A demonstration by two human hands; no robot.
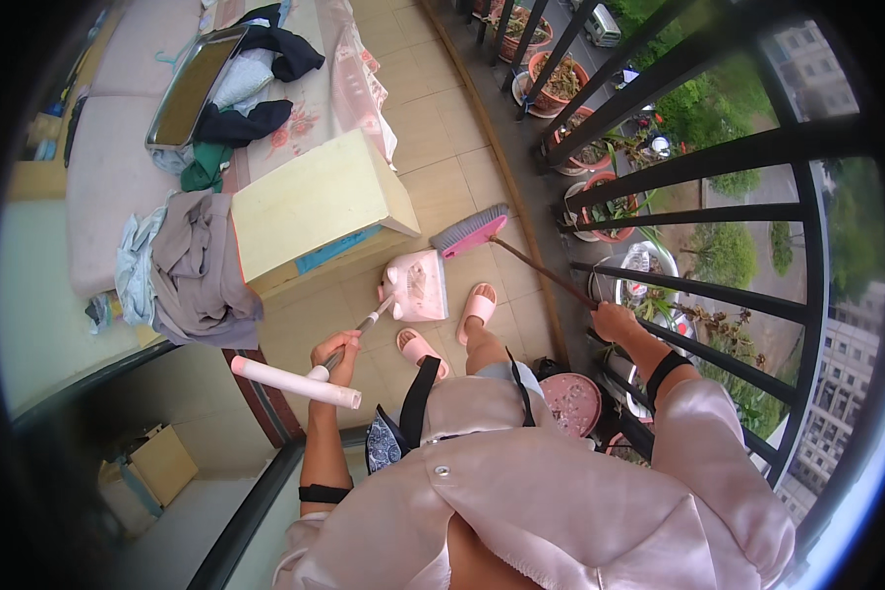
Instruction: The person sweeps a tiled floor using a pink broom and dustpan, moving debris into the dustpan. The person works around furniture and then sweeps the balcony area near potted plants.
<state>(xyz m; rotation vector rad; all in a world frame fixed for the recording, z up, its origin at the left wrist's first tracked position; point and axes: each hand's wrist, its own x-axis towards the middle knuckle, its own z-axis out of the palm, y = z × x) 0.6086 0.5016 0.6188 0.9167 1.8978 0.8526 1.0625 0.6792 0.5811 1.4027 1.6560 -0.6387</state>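
Observation:
My left hand (336, 354) is closed round the handle of a pink long-handled dustpan (425, 280), below the pink T-shaped end of that handle. The pan rests on the tiled floor in front of my slippers, with some dark debris in it. In my right hand (615, 322) is the thin brown stick of a broom (477, 230). Its pink head with grey bristles lies on the floor at the pan's far right corner, near the balcony edge.
A pale yellow cabinet (315, 202) stands left of the dustpan. Behind it, a bed (108, 187) carries clothes and a framed mirror-like panel (195, 88). Black railings (698, 211) and several potted plants (558, 79) line the right side. A pink round tub (570, 403) sits by my right leg.

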